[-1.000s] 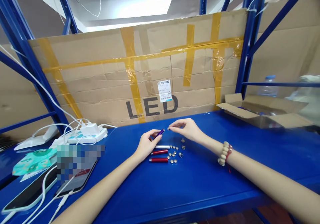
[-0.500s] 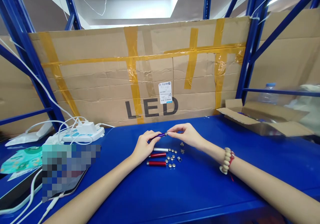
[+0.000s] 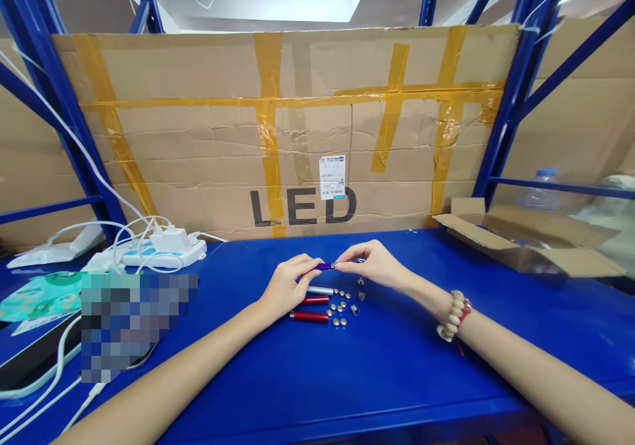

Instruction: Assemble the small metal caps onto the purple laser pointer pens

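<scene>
Purple tube pinched between two hands

Purple tube [image 3: 325, 267] lies roughly level, just above the blue tabletop [image 3: 397, 372] at the centre of the dial; the left hand [image 3: 288, 285], at eight o'clock from it, has thumb and fingers clamped on its body; the right hand [image 3: 376, 264], at three o'clock, has thumb and forefinger closed on a small silvery piece [image 3: 334, 266] at the tube's near tip, though how the two fit together I cannot tell; a silver tube [image 3: 321, 291] lies at six o'clock, two red tubes [image 3: 310, 317] below it; round metal discs [image 3: 343, 322] cluster at five o'clock, small metal fittings [image 3: 354, 310] at four; an open carton [image 3: 481, 235] sits toward three o'clock, a white power strip [image 3: 193, 254] toward nine; a taped cardboard panel [image 3: 218, 167] stands at twelve.
</scene>
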A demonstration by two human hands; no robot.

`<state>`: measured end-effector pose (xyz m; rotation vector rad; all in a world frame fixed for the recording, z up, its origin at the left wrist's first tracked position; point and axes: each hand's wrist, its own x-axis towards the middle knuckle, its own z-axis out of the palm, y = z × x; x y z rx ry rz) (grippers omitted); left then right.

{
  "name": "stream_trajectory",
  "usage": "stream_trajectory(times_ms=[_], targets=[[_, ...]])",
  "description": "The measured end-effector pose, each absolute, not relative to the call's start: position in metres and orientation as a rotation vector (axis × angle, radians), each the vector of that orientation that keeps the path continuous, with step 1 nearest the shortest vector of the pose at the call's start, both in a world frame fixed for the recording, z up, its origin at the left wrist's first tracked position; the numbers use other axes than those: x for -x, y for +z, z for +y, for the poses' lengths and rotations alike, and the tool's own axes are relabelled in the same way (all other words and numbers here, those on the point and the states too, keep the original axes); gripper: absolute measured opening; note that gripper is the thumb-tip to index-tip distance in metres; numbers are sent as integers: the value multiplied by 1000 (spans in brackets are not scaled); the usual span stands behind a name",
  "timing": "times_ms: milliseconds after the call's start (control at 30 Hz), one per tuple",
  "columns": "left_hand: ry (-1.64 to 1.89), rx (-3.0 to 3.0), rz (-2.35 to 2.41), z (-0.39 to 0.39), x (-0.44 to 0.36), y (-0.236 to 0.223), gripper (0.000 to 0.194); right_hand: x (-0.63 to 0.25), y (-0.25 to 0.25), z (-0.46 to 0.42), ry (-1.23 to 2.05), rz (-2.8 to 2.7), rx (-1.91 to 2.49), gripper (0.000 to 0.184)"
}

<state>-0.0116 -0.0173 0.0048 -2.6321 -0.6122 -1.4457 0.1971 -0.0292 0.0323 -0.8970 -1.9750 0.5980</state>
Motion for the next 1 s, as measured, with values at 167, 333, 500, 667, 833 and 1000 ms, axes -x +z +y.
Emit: stream_trajectory(times_ms=[167,333,500,667,833,1000], targets=[[-1349,2582,-399,-23,12,7,23,-199,33,-31,605,-2018,919,32],[-1232,2467,-322,-23,15,5,24,-196,31,-34,602,-2019,900,27],[-1231,2413,-325,-20,17,5,25,-194,27,-34,804,-1900,1023,42],[-1261,2518,-405,-19,14,5,25,-197,25,-28,978,-1872,1020,47],[-1326,2605,-569,-18,11,5,25,-199,28,-26,894,-1833,1045,50],[-1153,2628,-524,-23,11,8,29,-200,29,-26,739,-1974,1041,47]])
